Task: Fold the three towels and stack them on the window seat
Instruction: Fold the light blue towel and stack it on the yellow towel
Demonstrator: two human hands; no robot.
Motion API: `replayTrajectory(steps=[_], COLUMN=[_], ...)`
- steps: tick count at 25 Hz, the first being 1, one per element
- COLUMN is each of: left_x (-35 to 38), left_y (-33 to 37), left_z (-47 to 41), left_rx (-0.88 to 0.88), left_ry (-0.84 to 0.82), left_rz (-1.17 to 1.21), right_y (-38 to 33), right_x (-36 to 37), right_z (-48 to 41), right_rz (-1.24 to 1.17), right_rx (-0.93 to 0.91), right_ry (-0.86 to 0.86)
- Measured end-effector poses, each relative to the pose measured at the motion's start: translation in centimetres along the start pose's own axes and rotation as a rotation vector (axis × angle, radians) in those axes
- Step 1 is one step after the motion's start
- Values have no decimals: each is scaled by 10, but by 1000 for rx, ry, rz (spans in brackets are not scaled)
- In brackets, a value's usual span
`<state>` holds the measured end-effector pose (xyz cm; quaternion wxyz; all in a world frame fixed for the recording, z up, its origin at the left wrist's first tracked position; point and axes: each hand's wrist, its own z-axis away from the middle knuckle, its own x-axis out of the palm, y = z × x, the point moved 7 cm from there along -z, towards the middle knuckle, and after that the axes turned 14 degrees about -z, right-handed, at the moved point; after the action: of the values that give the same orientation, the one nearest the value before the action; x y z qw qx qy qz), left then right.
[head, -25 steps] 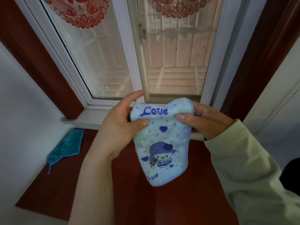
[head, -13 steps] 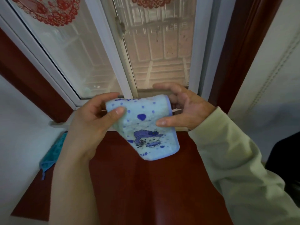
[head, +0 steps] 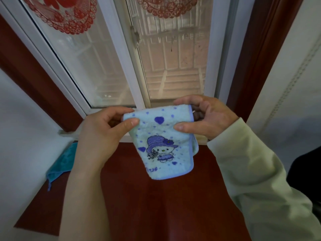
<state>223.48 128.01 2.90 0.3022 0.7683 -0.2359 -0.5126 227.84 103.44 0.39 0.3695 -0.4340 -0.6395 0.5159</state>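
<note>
– Since a second ago the top strip with the "Love" lettering has gone out of sight, hasn't it?

– Yes. The pale blue terry towel [head: 161,145], printed with purple hearts and a cartoon cat in a hat, now shows a rounded fold along its top edge. Half a second ago it was tipped up almost flat, and now it hangs down again with the cat upright.

– How do the hands have it?

– It is stretched between them by its two upper corners. The left hand [head: 102,131] pinches the upper left corner, with the thumb pressed on the front and the forefinger curled over the fold. The right hand [head: 205,117] pinches the upper right part, with the thumb on the front beside the top heart and the other fingers curled behind the purple-trimmed side edge.

– So both are closed on the cloth?

– Both. Neither hand has a straight finger.

– And where is it over the furniture?

– It is held up in front of the white window frame [head: 132,80], and its lower edge drops below both hands over the dark red wooden window seat [head: 156,206]. I cannot tell whether that edge touches the wood.

– Anything else there?

– A teal cloth [head: 60,164] lies on the seat's left end against the wall, well apart from the held towel and partly hidden by the left forearm. The right arm wears a pale green sleeve [head: 260,180]. Red paper cut-outs [head: 60,13] are stuck on the panes above.
</note>
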Motion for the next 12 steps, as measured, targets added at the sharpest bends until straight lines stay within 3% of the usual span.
replayTrajectory(steps=[9, 12], left_x=[-8, -15], left_y=[18, 25], left_z=[17, 24], left_rx=[67, 123], left_ry=[65, 101], left_rz=[147, 87], right_y=[-15, -22], right_x=[-2, 1], right_z=[16, 21], right_rz=[-34, -42], right_rx=[-31, -52], right_ry=[-61, -79])
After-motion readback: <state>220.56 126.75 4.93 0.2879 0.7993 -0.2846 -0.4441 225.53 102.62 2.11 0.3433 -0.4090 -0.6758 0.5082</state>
